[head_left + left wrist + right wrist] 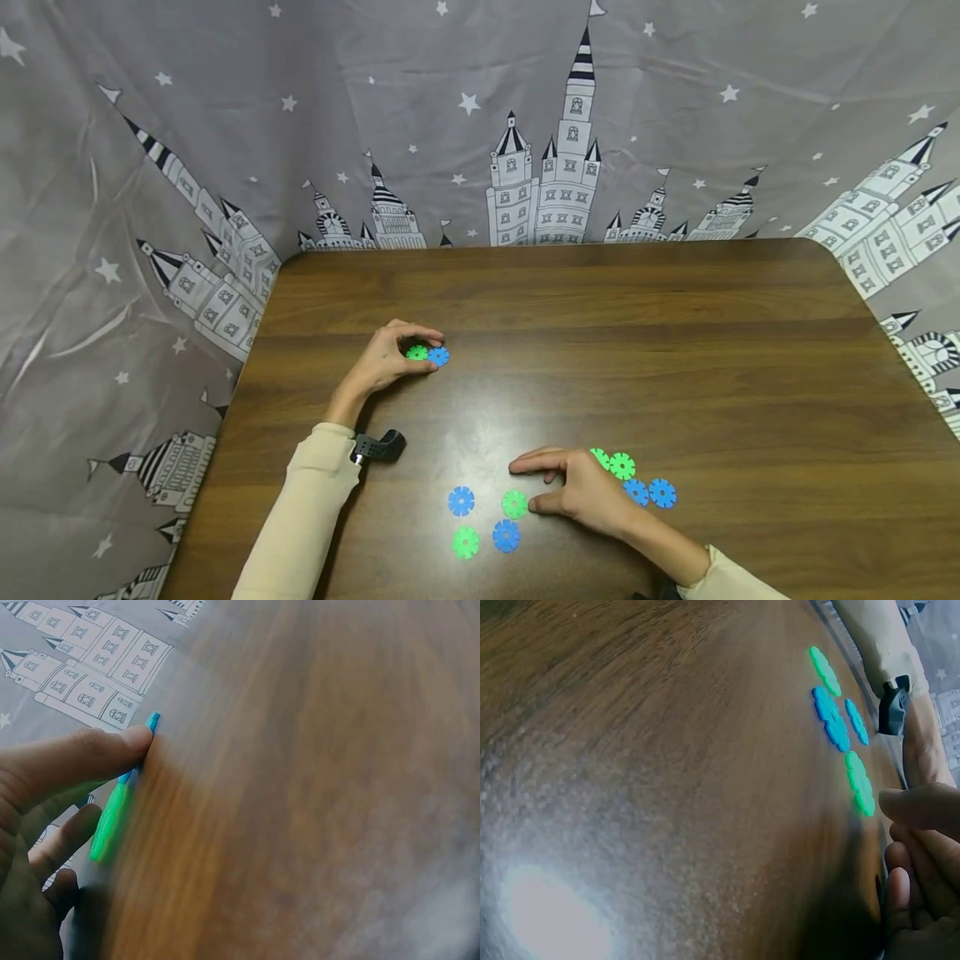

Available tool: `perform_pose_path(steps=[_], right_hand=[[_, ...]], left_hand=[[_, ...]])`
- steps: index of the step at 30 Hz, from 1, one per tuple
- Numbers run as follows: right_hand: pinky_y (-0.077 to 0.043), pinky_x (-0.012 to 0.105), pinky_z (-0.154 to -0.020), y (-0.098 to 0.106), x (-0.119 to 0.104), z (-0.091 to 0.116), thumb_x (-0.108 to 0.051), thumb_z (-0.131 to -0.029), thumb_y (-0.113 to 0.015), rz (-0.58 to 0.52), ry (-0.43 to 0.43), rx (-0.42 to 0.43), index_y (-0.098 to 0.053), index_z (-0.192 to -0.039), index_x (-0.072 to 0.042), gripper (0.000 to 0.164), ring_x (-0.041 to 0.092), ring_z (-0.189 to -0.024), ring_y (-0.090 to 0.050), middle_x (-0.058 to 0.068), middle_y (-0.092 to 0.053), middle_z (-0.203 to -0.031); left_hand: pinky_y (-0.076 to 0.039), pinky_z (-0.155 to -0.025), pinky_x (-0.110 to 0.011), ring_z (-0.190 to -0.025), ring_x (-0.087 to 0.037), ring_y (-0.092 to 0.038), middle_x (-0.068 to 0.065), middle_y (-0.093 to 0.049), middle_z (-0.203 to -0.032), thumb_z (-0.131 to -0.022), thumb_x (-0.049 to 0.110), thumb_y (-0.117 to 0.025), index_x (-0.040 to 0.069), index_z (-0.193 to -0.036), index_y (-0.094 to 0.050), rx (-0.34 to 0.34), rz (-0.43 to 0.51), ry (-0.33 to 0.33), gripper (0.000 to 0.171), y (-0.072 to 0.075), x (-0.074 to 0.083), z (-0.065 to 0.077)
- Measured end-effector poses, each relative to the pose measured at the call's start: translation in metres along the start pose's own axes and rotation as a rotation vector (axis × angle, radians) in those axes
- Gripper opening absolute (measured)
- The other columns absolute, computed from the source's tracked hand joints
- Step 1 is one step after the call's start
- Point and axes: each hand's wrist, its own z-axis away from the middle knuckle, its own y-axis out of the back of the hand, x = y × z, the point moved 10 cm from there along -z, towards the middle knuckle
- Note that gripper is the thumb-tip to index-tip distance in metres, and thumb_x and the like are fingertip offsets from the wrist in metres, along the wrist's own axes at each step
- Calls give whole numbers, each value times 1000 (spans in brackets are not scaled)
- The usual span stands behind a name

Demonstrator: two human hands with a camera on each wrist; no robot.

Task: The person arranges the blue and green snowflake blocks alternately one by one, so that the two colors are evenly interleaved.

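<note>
At the left of the table, my left hand (381, 358) pinches a blue notched plastic disc (438, 357) between thumb and fingers. A green notched disc (416, 353) lies beside it, inside the curve of the same hand. In the left wrist view the thumb presses the edge of the blue disc (154, 720), with the green disc (110, 823) just below. My right hand (585, 492) hovers low at the front with loosely bent fingers, holding nothing. Its thumb tip is right at the edge of another green disc (514, 503), also seen in the right wrist view.
Near that green disc lie two blue discs (461, 501) (506, 536) and a green one (466, 542). Right of the right hand are two green discs (622, 466) and two blue discs (662, 493), partly overlapped by it. A grey castle-print curtain (420, 108) borders the wooden table (675, 350).
</note>
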Motion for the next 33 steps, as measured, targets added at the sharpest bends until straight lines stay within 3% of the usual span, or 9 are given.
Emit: perform_pose_path(steps=[8,14,23,33], right_hand=[[-48,27,-89,-11,-5,0,3,-75,-79,20,100,-41,-74,-116,-16,46,11,-114,-58,-12,-67,-117],[-47,28,-94,-13,-7,-1,-2,-76,-81,62,113,-39,-74,-115,-19,43,10,-113,-58,-16,-67,-115],[-49,26,-86,-16,-12,-3,-4,-77,-81,115,152,-37,-77,-105,-21,33,6,-105,-60,-17,-68,-106],[-48,24,-78,-16,-15,-2,-7,-79,-81,170,209,-5,-75,-103,-23,30,5,-96,-59,-19,-66,-104]], left_hand=[[-36,-88,-38,-99,-22,-51,-4,-74,-99,-68,6,-88,8,-109,-75,7,16,21,43,0,-1,1],[-36,-88,-39,-100,-23,-50,-6,-74,-100,-68,6,-88,7,-109,-75,6,23,29,43,0,0,0],[-35,-88,-39,-99,-23,-49,-5,-74,-99,-68,4,-88,8,-109,-75,10,38,39,43,0,-1,1],[-35,-88,-38,-99,-22,-49,-5,-74,-99,-68,5,-88,7,-109,-75,8,26,39,43,0,-2,1]])
